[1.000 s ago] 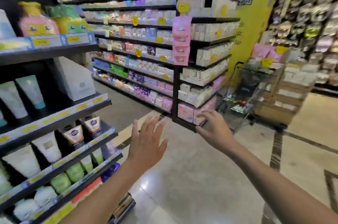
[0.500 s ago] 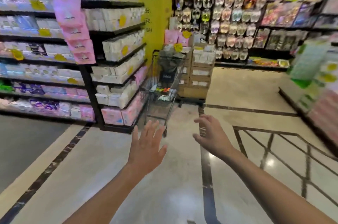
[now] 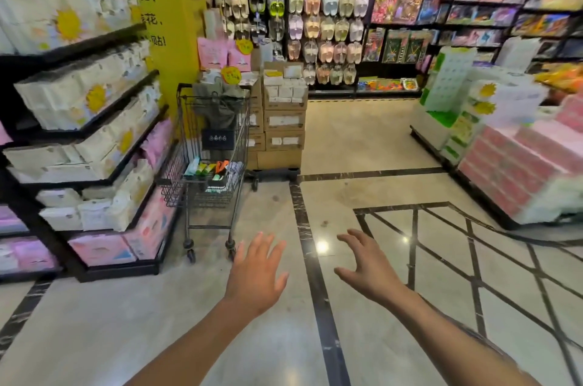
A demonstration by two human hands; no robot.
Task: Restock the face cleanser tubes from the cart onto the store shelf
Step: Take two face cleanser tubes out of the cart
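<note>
A: How many hands, and what are they doing?

B: Two, both held out over the floor [image 3: 176, 316]. The left hand [image 3: 256, 275] is flat, fingers straight and a little apart, and holds nothing. The right hand [image 3: 369, 269] is spread with its fingers loosely bent, and it holds nothing too.

A: And the tubes?

B: They lie in a loose heap in the bottom of one wire cart [image 3: 202, 198], well ahead of the hands and to their left. The tubes [image 3: 205, 169] are green, white and orange. There are several, but they are too small and blurred to count.

A: Anything else in the cart?

B: One grey bag [image 3: 217, 108] slumped at its back end, with one dark card [image 3: 218, 139] below it.

A: What stands around it?

B: On the left is one black shelf [image 3: 120, 272] with four tiers of white packs, and pink ones at the bottom. The cart stands just beside its end. Behind the cart is a yellow pillar [image 3: 170, 7]. To the cart's right is one stack of boxes [image 3: 284, 123] on a wheeled base. A wall of slippers [image 3: 315, 22] hangs further back, and pink packs [image 3: 511, 171] are piled at the right.

A: Anything between the hands and the cart?

B: Only bare floor. One black stripe [image 3: 315, 291] runs between the two hands.
</note>
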